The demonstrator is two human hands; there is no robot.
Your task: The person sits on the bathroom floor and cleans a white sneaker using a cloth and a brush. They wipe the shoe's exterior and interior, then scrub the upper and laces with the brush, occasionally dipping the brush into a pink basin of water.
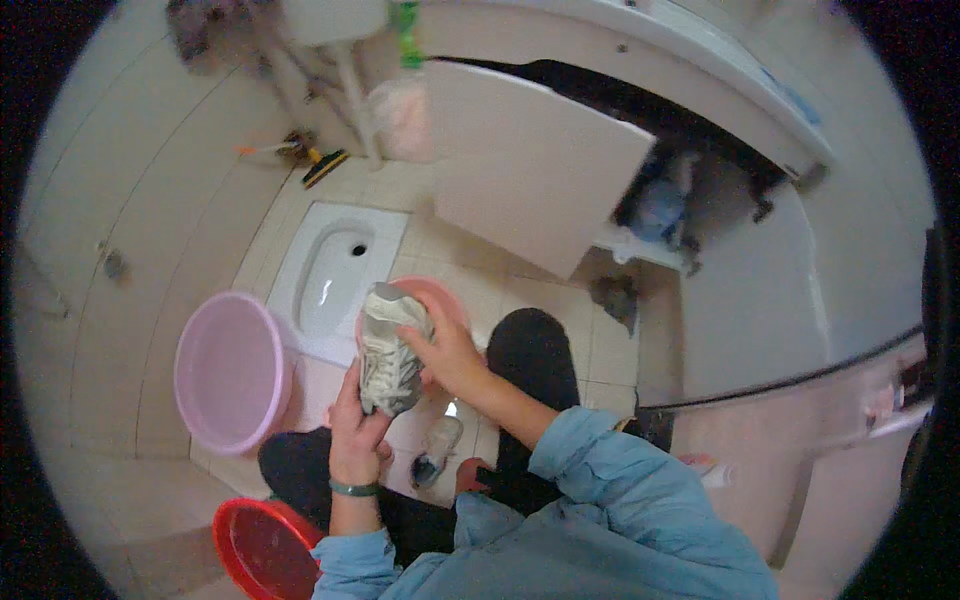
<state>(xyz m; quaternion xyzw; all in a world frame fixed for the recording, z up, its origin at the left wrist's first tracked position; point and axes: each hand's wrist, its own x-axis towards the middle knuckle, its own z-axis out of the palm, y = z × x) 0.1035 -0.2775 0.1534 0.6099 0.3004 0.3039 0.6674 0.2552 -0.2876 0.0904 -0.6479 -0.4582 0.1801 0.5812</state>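
A pale grey and white lace-up sneaker (392, 350) is held up between my hands, its toe pointing away from me. My left hand (357, 425) grips it by the heel end from the left and below. Along its right side, near the toe, my right hand (447, 352) is closed on it, with the thumb over the upper. Beneath the sneaker, a pink basin (452, 295) shows only partly; its contents are hidden. The other sneaker (437, 450), pale with a dark opening, lies on the tiled floor between my legs.
A lilac basin (232, 373) stands at the left, a red basin (265, 550) nearer me. Beyond my hands is a white squat toilet (335, 265). A yellow and black squeegee (324, 168) rests by the far wall. A cabinet door (535, 160) hangs ajar at the far right.
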